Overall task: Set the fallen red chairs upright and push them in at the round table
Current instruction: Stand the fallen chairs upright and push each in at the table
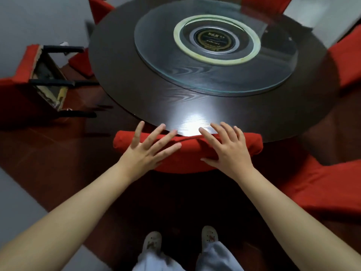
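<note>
An upright red chair (187,153) stands right in front of me, its backrest top against the near edge of the dark round table (136,90). My left hand (148,149) hovers over the left part of that backrest with fingers spread, holding nothing. My right hand (228,147) lies flat on the right part of the backrest, fingers apart. At the left, a fallen red chair (29,75) lies on its side on the floor, its black legs and bare underside pointing toward the table.
A glass turntable (214,51) sits on the table's middle. More red chairs stand around the table: far left (99,8), right (347,63) and near right (328,188). The floor is dark red tile. My feet (179,241) are below.
</note>
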